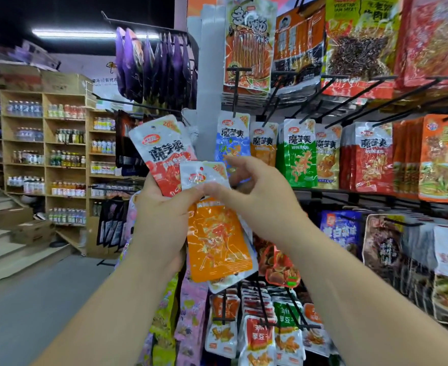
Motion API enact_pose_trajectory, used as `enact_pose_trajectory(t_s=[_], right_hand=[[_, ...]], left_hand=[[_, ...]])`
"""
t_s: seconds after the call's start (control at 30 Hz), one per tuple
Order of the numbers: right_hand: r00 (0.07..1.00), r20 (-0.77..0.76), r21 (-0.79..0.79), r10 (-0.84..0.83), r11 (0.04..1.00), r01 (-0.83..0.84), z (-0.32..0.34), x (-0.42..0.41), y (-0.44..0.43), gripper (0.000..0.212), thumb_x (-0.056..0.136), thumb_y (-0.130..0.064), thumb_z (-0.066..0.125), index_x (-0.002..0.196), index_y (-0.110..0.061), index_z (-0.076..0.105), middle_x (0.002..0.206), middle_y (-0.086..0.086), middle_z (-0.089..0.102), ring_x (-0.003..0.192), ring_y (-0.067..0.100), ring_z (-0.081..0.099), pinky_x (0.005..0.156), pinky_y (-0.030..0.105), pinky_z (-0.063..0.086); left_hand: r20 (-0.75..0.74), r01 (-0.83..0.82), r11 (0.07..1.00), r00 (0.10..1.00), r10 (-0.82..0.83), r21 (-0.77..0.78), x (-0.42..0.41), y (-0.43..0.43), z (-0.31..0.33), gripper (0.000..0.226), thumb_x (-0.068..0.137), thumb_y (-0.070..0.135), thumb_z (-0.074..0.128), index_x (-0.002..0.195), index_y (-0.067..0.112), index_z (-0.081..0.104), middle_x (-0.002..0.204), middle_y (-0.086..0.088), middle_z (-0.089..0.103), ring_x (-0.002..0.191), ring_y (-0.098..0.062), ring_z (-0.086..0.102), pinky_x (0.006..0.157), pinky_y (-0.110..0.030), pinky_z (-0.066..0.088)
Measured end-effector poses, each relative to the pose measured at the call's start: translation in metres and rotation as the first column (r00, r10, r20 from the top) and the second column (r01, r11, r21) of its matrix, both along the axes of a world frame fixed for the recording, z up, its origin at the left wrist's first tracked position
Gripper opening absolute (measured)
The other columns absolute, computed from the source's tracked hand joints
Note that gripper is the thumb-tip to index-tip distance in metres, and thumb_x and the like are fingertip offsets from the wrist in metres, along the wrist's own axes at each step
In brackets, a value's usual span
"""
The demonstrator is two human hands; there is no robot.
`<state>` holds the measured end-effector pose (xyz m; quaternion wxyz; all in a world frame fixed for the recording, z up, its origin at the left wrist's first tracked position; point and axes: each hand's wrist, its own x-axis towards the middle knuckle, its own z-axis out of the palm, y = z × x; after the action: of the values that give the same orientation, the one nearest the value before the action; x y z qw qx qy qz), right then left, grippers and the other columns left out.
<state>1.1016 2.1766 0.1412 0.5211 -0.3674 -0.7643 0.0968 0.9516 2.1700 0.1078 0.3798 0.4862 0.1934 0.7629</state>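
Hidden behind the left hand [162,217]: the lower end of the red konjac-snack pouch [164,154], gripped there and tilted leftward, raised in front of the snack rack. Overlapping its lower right corner: the orange konjac-snack pouch [218,241], white top pinched by the right hand [257,191], left thumb touching alongside, hands together. Peeking out under the orange pouch's bottom edge: the white rim of a third pouch, print unseen. All flat, glossy, crinkled plastic with rounded corners. Behind, on black wire pegs [235,93]: five hanging stacks of same-brand pouches: blue [232,143], orange [263,146], green [296,157], yellow [327,157], red [373,159]; number per stack impossible to count. Far left, blurred: wooden shelves [44,143] of bottled drinks [67,158], plus two cardboard boxes [32,232] on steps.
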Motion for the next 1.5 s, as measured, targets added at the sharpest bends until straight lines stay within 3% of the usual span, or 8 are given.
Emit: enact_pose_trajectory(t_s=[0.1, 0.3, 0.4, 0.53, 0.67, 0.8, 0.93, 1.5], right_hand=[[0.989, -0.118, -0.042, 0.09, 0.995, -0.095, -0.011, 0.007, -0.011, 0.04, 0.08, -0.048, 0.086, 0.11, -0.025, 0.075, 0.096, -0.009, 0.078, 0.087, 0.01, 0.075, 0.078, 0.04, 0.062], [0.947, -0.311, -0.037, 0.073, 0.995, -0.089, -0.009, 0.04, -0.019, 0.023, 0.086, -0.035, 0.084, 0.103, -0.025, 0.072, 0.097, 0.008, 0.077, 0.093, 0.036, 0.072, 0.081, 0.059, 0.059], [0.917, -0.398, -0.069, 0.018, 0.996, -0.049, -0.004, 0.058, -0.009, 0.024, 0.089, -0.037, 0.08, 0.107, -0.025, 0.069, 0.1, 0.007, 0.076, 0.092, 0.032, 0.073, 0.084, 0.058, 0.059], [0.9, -0.433, -0.104, -0.048, 0.995, 0.003, 0.018, 0.075, 0.009, 0.065, 0.078, -0.057, 0.072, 0.126, -0.013, 0.062, 0.104, 0.02, 0.068, 0.081, 0.031, 0.061, 0.071, 0.045, 0.051], [0.9, -0.428, -0.056, -0.087, 0.996, 0.07, 0.061, 0.081, 0.029, 0.03, 0.096, -0.036, 0.062, 0.099, -0.006, 0.063, 0.082, 0.017, 0.06, 0.067, 0.026, 0.053, 0.06, 0.044, 0.042], [0.902, -0.4, -0.004, -0.16, 0.985, 0.173, 0.096, 0.076, 0.044, 0.031, 0.102, -0.033, 0.058, 0.082, -0.012, 0.048, 0.075, 0.014, 0.042, 0.064, 0.025, 0.039, 0.057, 0.041, 0.03], [0.897, -0.381, 0.021, -0.223, 0.968, 0.25, 0.112, 0.067, 0.055, 0.047, 0.104, -0.032, 0.058, 0.067, -0.019, 0.033, 0.062, 0.0, 0.029, 0.056, 0.02, 0.027, 0.057, 0.032, 0.022], [0.879, -0.367, 0.059, -0.304, 0.936, 0.348, 0.117, 0.061, 0.067, 0.049, 0.094, -0.024, 0.061, 0.058, -0.02, 0.028, 0.054, -0.003, 0.02, 0.052, 0.02, 0.018, 0.055, 0.033, 0.017]], left_hand=[[-0.011, -0.019, 1.0, 1.0, 0.019, 0.016, 0.013, -0.01, 0.004, 0.042, 0.09, -0.011, 0.065, 0.114, 0.024, 0.065, 0.103, -0.01, 0.078, 0.094, -0.035, 0.077, 0.076, -0.052, 0.063], [-0.069, 0.038, 0.999, 0.997, -0.036, 0.034, 0.041, -0.018, 0.011, 0.02, 0.101, 0.018, 0.066, 0.116, 0.03, 0.068, 0.116, -0.004, 0.078, 0.107, -0.031, 0.075, 0.092, -0.058, 0.059], [-0.11, 0.023, 0.999, 0.994, -0.018, 0.042, 0.055, -0.013, 0.014, 0.022, 0.101, 0.013, 0.065, 0.113, 0.031, 0.067, 0.109, 0.003, 0.08, 0.103, -0.021, 0.076, 0.089, -0.048, 0.06], [-0.142, -0.107, 0.992, 0.983, 0.116, 0.068, 0.057, 0.002, 0.026, 0.023, 0.101, 0.008, 0.065, 0.109, 0.029, 0.066, 0.102, 0.011, 0.079, 0.098, -0.011, 0.075, 0.086, -0.035, 0.058], [-0.127, -0.15, 0.986, 0.979, 0.159, 0.074, 0.056, 0.018, 0.04, 0.022, 0.103, 0.009, 0.063, 0.11, 0.03, 0.064, 0.109, 0.005, 0.077, 0.103, -0.017, 0.074, 0.092, -0.043, 0.059], [-0.149, -0.151, 0.984, 0.975, 0.163, 0.094, 0.054, 0.03, 0.043, 0.023, 0.104, 0.01, 0.062, 0.112, 0.031, 0.063, 0.105, 0.009, 0.077, 0.097, -0.012, 0.075, 0.08, -0.034, 0.059], [-0.209, -0.143, 0.987, 0.966, 0.154, 0.067, 0.052, 0.037, 0.039, 0.024, 0.103, 0.01, 0.064, 0.116, 0.03, 0.063, 0.113, 0.004, 0.077, 0.108, -0.019, 0.073, 0.097, -0.048, 0.058], [-0.209, -0.005, 1.0, 0.978, 0.005, 0.001, 0.042, 0.043, 0.038, 0.025, 0.102, 0.01, 0.063, 0.123, 0.024, 0.064, 0.112, 0.001, 0.079, 0.106, -0.023, 0.075, 0.098, -0.053, 0.058]])
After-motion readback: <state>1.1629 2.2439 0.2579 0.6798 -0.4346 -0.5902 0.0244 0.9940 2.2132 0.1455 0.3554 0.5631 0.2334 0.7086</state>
